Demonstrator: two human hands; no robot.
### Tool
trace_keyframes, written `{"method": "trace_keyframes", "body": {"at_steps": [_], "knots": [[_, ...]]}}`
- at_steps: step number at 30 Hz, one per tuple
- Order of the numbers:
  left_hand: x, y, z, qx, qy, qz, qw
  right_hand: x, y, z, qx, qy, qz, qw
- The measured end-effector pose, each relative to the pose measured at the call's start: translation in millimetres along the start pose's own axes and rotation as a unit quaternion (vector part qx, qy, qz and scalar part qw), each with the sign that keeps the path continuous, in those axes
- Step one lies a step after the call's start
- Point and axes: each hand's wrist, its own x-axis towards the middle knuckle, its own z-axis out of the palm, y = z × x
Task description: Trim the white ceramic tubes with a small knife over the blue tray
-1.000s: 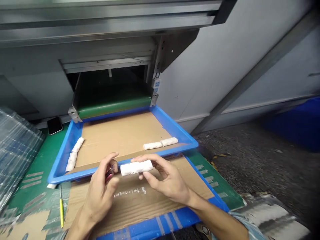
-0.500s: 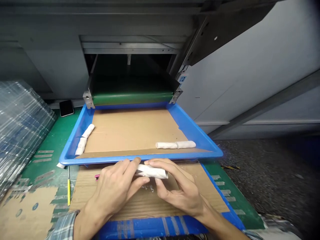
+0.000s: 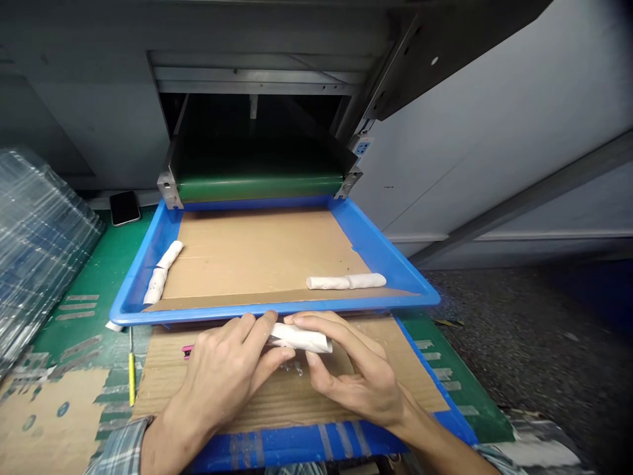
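Both my hands hold one white roll (image 3: 306, 338) just above a cardboard sheet (image 3: 297, 396). My left hand (image 3: 232, 369) pinches the roll's left end. My right hand (image 3: 351, 373) wraps its fingers around the right part. A small pink tool (image 3: 187, 351) lies on the cardboard left of my left hand. Behind the hands stands a blue tray (image 3: 395, 264) lined with cardboard. In it lie two white rolls end to end at the right (image 3: 346, 282) and two more along the left wall (image 3: 163, 272).
A green conveyor belt (image 3: 260, 187) ends at the tray's back edge under a grey machine. A black phone (image 3: 124, 207) lies on the green table at the back left. Clear plastic trays (image 3: 39, 251) are stacked at left. A yellow pen (image 3: 131, 377) lies near the cardboard.
My left hand has let go of the pink tool, which now lies on the cardboard, and taken the roll's left end. The view has swung left and down.
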Motion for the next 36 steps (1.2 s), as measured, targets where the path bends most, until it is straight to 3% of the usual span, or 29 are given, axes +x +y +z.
{"method": "trace_keyframes", "body": {"at_steps": [15,25,30,33,36], "knots": [[-2.7,-0.3,0.5,0.068,0.038,0.030,0.996,-2.7,-6.6,-2.3,0.010,-0.018,0.020,1.000],[-1.7,0.0,0.4,0.058,0.046,0.048,0.996,-5.7,-5.5,-2.3,0.025,-0.016,0.025,0.999],[-3.9,-2.1,3.0,-0.112,0.047,0.005,0.993,-6.0,-4.6,-2.3,0.050,-0.002,0.035,0.998],[-3.9,-0.8,3.1,-0.272,0.019,-0.079,0.959,-5.5,-3.5,-1.1,0.093,-0.002,0.050,0.994],[-3.9,0.1,4.0,-0.365,-0.005,-0.148,0.919,-4.8,-1.1,1.6,0.157,-0.003,0.077,0.985]]}}
